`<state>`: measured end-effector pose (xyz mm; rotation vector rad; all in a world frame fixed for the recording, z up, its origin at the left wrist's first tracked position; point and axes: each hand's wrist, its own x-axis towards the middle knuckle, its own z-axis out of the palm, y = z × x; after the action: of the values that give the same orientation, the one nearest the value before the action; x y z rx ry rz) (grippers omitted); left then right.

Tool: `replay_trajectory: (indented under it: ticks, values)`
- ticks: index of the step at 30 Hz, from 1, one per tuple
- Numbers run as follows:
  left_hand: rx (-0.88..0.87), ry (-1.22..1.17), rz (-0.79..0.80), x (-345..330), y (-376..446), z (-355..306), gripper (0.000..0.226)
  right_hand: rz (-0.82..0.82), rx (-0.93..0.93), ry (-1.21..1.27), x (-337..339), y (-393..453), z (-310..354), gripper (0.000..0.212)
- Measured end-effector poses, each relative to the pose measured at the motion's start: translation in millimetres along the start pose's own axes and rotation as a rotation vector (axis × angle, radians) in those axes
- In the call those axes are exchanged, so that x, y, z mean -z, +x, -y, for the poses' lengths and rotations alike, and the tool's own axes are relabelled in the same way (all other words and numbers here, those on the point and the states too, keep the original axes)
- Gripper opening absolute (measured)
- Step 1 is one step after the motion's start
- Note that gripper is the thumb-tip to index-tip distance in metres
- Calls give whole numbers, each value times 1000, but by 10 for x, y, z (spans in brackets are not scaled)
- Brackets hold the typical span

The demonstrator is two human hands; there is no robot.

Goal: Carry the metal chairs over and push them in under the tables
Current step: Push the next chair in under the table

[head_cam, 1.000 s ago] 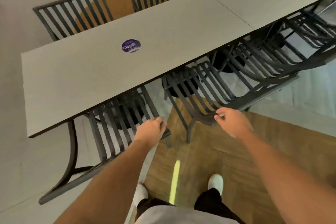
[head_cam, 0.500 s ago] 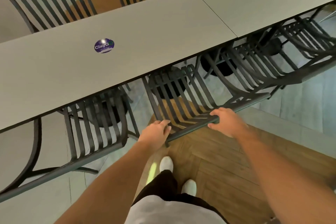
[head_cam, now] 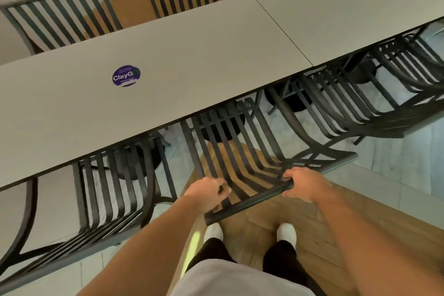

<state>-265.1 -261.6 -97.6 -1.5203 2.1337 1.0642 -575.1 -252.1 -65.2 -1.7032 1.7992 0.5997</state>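
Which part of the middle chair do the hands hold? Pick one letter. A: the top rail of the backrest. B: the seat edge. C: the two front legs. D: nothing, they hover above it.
A: the left hand and the right hand both curl round the top rail of the chair's slatted backrest.

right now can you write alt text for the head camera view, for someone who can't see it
Seen from above, a person's left hand and right hand grip the top rail of a dark metal slatted chair whose seat is partly under a long grey table. Matching chairs stand on either side and across the table, which carries a round purple sticker.
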Motion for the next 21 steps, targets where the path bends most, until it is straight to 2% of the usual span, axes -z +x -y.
replay_trajectory:
  ticks: [4, 6, 9, 11, 12, 15, 19, 21]
  values:
    - [107, -10, -24, -165, 82, -193, 46, 85, 79, -30, 17, 246, -175, 56]
    - [200, -66, -29, -264, 95, -359, 53, 116, 150, -63, 29, 318, -239, 52]
    - [332, -196, -31, -435, 56, -605, 79, 122, 254, -150, 60, 420, -384, 46]
    - [386, -202, -33, -553, 0, -790, 102, 121, 302, -188, 89, 470, -486, 44]
    - [414, -167, -29, -604, -21, -879, 106, 126, 320, -202, 104, 486, -523, 43]
    - [490, -48, -42, -690, 0, -1047, 95, 130, 360, -232, 119, 523, -593, 34]
    - [576, 9, -96, -725, 194, -1151, 35, 108, 384, -266, 90, 545, -645, 25]
    - [587, 50, -64, -723, 274, -1241, 29, 104, 386, -265, 77, 569, -671, 24]
